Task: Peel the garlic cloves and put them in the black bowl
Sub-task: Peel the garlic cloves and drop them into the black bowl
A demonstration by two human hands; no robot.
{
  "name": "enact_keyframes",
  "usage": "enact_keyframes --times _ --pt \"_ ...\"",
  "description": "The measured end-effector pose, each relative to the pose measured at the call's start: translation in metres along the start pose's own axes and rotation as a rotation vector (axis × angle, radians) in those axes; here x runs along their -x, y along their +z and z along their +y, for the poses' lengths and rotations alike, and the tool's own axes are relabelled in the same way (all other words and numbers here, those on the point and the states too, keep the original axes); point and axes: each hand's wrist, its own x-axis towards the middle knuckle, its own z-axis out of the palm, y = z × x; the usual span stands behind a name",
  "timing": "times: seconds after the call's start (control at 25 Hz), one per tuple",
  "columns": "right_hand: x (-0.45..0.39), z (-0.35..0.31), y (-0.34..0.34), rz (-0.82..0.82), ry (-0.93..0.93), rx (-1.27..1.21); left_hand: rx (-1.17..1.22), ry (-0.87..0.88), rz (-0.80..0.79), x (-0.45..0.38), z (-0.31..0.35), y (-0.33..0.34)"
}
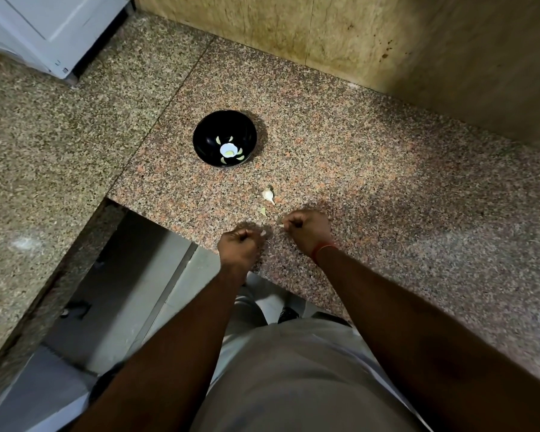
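Garlic clove (268, 194) just beyond fingers (289, 224)

I see a speckled pink-grey granite counter (356, 169), polished smooth. On it sits a glossy round black bowl (211, 132); just nearer me than the bowl lies a papery-skinned white garlic clove (267, 194). Beyond the bowl, the beige stone wall (340, 35) looks stained.

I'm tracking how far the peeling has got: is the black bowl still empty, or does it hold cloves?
Not empty. The black bowl stands upright on the counter, with several pale peeled cloves lying at its bottom.
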Motion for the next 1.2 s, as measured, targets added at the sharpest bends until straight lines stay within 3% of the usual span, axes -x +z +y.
enact_keyframes --times 0.4,0.8,1.2 --pt "0.012 0.007 0.007 0.208 -0.154 0.105 -0.035 0.040 -0.043 -0.001 -0.018 -0.018" --pt "0.027 -0.010 0.036 -0.144 -0.286 0.362 -0.003 0.091 0.066 0.003 -0.032 -0.020" --pt "0.031 -0.011 0.045 -0.124 -0.344 0.520 0.074 0.084 0.120 -0.004 -0.053 -0.022"
